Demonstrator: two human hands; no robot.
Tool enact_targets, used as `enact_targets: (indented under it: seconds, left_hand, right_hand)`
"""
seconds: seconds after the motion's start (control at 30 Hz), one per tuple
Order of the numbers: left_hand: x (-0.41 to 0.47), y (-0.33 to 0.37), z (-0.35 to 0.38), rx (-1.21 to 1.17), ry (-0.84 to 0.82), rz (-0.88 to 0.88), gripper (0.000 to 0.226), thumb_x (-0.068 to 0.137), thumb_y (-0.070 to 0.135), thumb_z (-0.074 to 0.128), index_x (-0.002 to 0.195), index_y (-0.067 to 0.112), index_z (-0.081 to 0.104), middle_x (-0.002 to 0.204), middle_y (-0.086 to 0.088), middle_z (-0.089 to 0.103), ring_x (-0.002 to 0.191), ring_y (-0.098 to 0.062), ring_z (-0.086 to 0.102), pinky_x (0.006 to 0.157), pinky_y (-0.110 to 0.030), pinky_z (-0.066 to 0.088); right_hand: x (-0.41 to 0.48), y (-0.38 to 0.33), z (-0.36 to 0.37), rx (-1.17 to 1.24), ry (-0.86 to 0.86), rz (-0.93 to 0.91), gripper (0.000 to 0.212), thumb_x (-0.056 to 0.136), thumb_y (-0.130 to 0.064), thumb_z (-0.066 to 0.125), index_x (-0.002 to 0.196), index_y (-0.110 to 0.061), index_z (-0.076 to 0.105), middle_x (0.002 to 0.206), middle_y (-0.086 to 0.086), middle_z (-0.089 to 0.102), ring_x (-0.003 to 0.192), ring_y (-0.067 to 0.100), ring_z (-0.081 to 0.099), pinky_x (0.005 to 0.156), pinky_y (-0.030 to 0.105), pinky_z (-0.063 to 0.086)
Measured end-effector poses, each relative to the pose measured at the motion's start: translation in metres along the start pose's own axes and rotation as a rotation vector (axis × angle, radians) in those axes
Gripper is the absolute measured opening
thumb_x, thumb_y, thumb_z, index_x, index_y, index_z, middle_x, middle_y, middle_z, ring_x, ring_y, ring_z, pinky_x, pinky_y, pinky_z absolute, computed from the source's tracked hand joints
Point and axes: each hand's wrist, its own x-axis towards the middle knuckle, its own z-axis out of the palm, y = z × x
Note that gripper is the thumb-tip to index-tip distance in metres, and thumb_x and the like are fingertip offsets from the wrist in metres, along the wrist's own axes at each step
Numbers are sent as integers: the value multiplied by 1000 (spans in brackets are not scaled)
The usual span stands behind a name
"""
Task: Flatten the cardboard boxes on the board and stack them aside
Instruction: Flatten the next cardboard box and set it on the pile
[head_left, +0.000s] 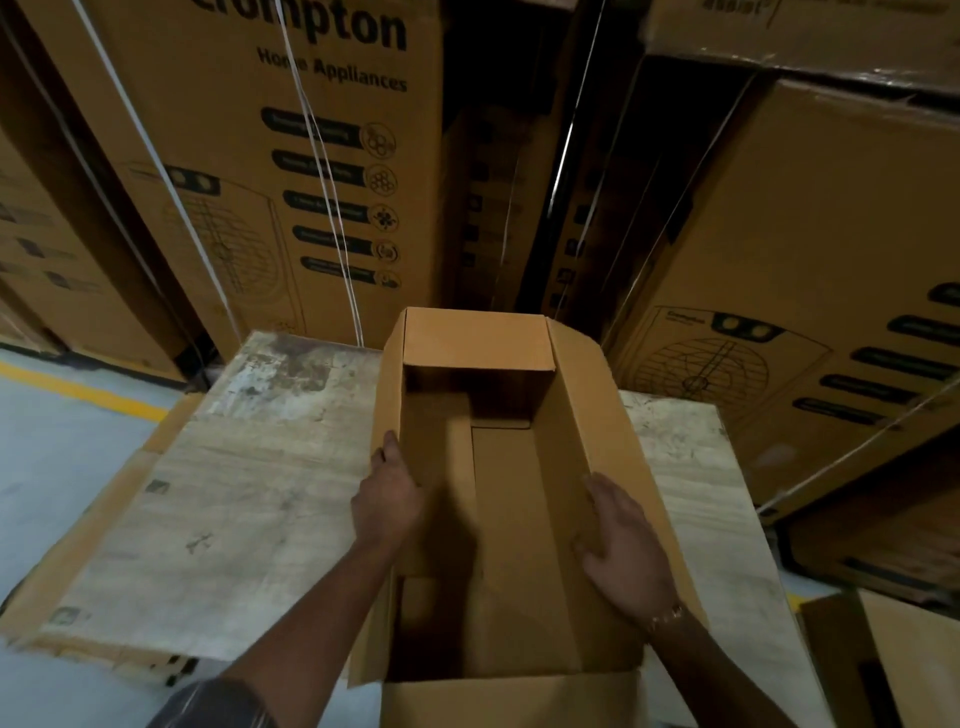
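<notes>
On the board (234, 493), left hand (387, 501) grips box (519, 519) wall, right hand (623, 540) presses flat.

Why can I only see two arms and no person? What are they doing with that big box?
The camera sits on the person's head and looks down, so you see only their arms. The left hand grips the left side of an open cardboard box. The right hand lies flat against the box's right side. The box stands empty on a worn board. It has not been flattened yet. Behind it stand tall printed cartons tied with straps.
</notes>
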Motion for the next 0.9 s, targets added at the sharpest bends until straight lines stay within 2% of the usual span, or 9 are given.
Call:
enact_targets:
  seconds: [0.07,0.17,0.3,0.37,0.43,0.5,0.63,0.77,0.9]
  left_hand:
    - [3,-5,5,25,13,-7,89,91,27,63,157,18,4,154,-10,37,104,-29,64,73,-38,51]
    - [6,-6,8,53,26,-10,87,91,26,61,157,20,5,153,-9,39,99,-27,65,71,-36,52]
    - [7,-6,11,76,52,-23,89,90,25,62,157,20,5,150,-7,43,92,-22,66,69,-35,54]
    - [9,-5,14,65,55,-34,91,88,21,63,158,22,4,150,-5,43,84,-17,64,66,-32,54]
    - [11,-5,19,45,43,-39,92,88,19,63,158,25,2,152,-3,42,78,-11,60,63,-27,51]
    - [14,-5,21,30,31,-42,93,88,19,62,158,26,1,151,-1,43,80,-10,59,64,-26,49]
    - [18,-8,24,32,36,-70,92,87,25,63,157,30,3,143,0,51,100,-20,65,82,-37,54]
    - [19,-12,27,27,65,-84,89,86,30,63,154,37,6,127,4,63,93,-18,67,80,-37,55]
    - [19,-12,27,35,58,-86,88,85,29,61,153,36,7,125,4,63,95,-19,67,82,-38,55]
  right_hand:
    - [40,-22,3,174,-19,-5,69,91,-39,64,151,-32,32,153,-10,37,138,13,38,111,34,38]
    - [112,-50,19,498,-219,146,61,92,-36,63,148,-32,39,153,-5,41,138,17,40,109,37,37]
    - [195,-59,50,212,-313,114,87,89,-40,65,157,-29,12,166,2,5,150,29,14,119,47,26]
    - [223,-60,48,22,-153,24,93,89,-44,63,158,-26,3,165,5,-6,151,32,4,120,52,22]
    - [252,-61,30,-88,77,-75,89,90,-47,59,158,-24,5,165,8,-3,151,32,3,119,52,21]
    - [288,-58,11,-180,185,-143,90,90,-49,56,158,-28,1,166,5,-3,152,31,1,120,52,17]
    - [358,-42,-8,-368,31,-154,84,89,-45,60,155,-32,10,165,-2,5,149,35,13,115,60,19]
    - [387,-32,-1,-249,-106,-132,65,85,-33,64,142,-30,34,142,5,40,128,34,38,97,56,44]
    - [383,-29,6,-164,-83,-101,73,82,-20,66,146,-26,31,145,8,32,128,34,36,95,53,48]
